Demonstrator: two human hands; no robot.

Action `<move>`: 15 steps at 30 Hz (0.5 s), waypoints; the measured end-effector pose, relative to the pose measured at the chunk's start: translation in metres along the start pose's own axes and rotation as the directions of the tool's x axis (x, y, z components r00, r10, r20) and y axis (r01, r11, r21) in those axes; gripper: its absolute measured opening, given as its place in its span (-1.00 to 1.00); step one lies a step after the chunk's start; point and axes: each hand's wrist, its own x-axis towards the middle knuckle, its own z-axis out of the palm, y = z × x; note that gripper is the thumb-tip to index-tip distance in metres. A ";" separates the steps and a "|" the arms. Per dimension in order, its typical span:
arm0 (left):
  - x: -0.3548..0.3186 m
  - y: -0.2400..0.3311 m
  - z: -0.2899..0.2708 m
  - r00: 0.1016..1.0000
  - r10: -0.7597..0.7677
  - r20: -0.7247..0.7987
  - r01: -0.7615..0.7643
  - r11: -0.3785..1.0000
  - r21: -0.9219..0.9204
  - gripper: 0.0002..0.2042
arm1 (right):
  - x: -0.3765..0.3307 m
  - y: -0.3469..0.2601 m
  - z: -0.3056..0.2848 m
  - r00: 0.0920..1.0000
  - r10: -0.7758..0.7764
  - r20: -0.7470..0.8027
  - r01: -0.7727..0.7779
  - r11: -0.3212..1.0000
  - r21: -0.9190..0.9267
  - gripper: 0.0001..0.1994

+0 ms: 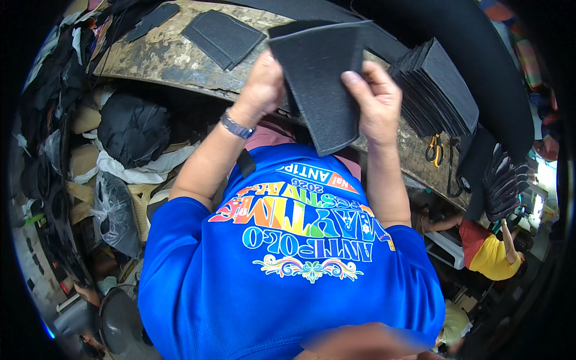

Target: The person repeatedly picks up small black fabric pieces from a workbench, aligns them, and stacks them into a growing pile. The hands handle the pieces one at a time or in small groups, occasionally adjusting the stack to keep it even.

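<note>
A stiff black felt-like panel, wider at the top and with a stitched-looking border, is held up in front of my body at the table's edge. My right hand grips its right edge, thumb on the near face and fingers behind. My left hand is closed at the left edge, slightly blurred, with its fingertips hidden behind the panel. A second dark layer shows behind the top edge; I cannot tell whether it is separate. Similar black panels lie flat on the table, left of my hands.
The worn wooden table carries a tall stack of black panels at right. Orange-handled scissors lie before the stack. A big black roll stands behind. A black bundle sits below left; another person is at right.
</note>
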 end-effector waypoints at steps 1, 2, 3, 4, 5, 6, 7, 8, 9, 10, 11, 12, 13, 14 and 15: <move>-0.005 -0.010 0.005 1.000 -0.006 0.011 0.007 0.999 -0.031 -0.68 | -0.001 0.009 0.002 0.999 0.032 -0.011 -0.032 0.999 -0.008 -0.85; -0.006 -0.017 0.007 0.997 -0.079 -0.026 0.077 0.996 -0.054 -0.67 | -0.003 0.017 0.002 0.996 0.068 -0.054 -0.071 0.996 -0.051 -0.88; -0.007 -0.022 0.007 0.996 -0.093 0.019 0.094 0.992 -0.086 -0.67 | -0.005 0.024 -0.001 0.996 0.067 -0.061 -0.070 0.996 -0.047 -0.89; -0.008 -0.025 0.008 0.992 -0.104 0.064 0.111 0.987 -0.116 -0.66 | -0.008 0.029 -0.004 0.987 0.117 -0.109 -0.122 0.992 -0.041 -0.89; -0.008 -0.028 0.008 0.989 -0.082 0.126 0.106 0.974 -0.200 -0.66 | -0.011 0.035 -0.007 0.991 0.076 -0.108 -0.084 0.994 -0.076 -0.90; -0.009 -0.029 0.008 0.988 -0.115 0.102 0.129 0.981 -0.142 -0.65 | -0.013 0.039 -0.008 0.991 0.054 -0.124 -0.067 0.992 -0.106 -0.90; -0.009 -0.030 0.008 0.989 -0.116 0.096 0.128 0.982 -0.138 -0.64 | -0.015 0.042 -0.010 0.989 0.031 -0.141 -0.051 0.990 -0.135 -0.90; -0.009 -0.029 0.009 0.989 -0.116 0.090 0.127 0.983 -0.133 -0.64 | -0.016 0.044 -0.012 0.988 0.020 -0.154 -0.042 0.988 -0.147 -0.90; -0.010 -0.030 0.009 0.988 -0.128 0.088 0.140 0.979 -0.149 -0.62 | -0.017 0.046 -0.013 0.986 0.007 -0.166 -0.034 0.987 -0.159 -0.90; -0.010 -0.029 0.010 0.986 -0.141 0.085 0.154 0.974 -0.165 -0.61 | -0.018 0.048 -0.013 0.985 -0.001 -0.175 -0.028 0.987 -0.161 -0.89; -0.009 -0.029 0.011 0.980 -0.198 0.031 0.200 0.960 -0.194 -0.59 | -0.018 0.049 -0.013 0.983 -0.006 -0.185 -0.026 0.984 -0.174 -0.89; -0.010 -0.028 0.013 0.984 -0.174 0.048 0.179 0.966 -0.185 -0.56 | -0.019 0.050 -0.012 0.981 -0.008 -0.192 -0.026 0.984 -0.176 -0.89; -0.011 -0.028 0.015 0.981 -0.192 0.014 0.191 0.963 -0.190 -0.52 | -0.019 0.050 -0.011 0.980 -0.012 -0.196 -0.022 0.985 -0.170 -0.89; -0.012 -0.027 0.017 0.981 -0.196 -0.002 0.190 0.955 -0.229 -0.48 | -0.020 0.051 -0.010 0.979 -0.006 -0.203 -0.029 0.986 -0.167 -0.89; -0.011 -0.026 0.018 0.983 -0.185 -0.004 0.181 0.962 -0.204 -0.43 | -0.020 0.051 -0.009 0.978 -0.002 -0.207 -0.031 0.988 -0.154 -0.89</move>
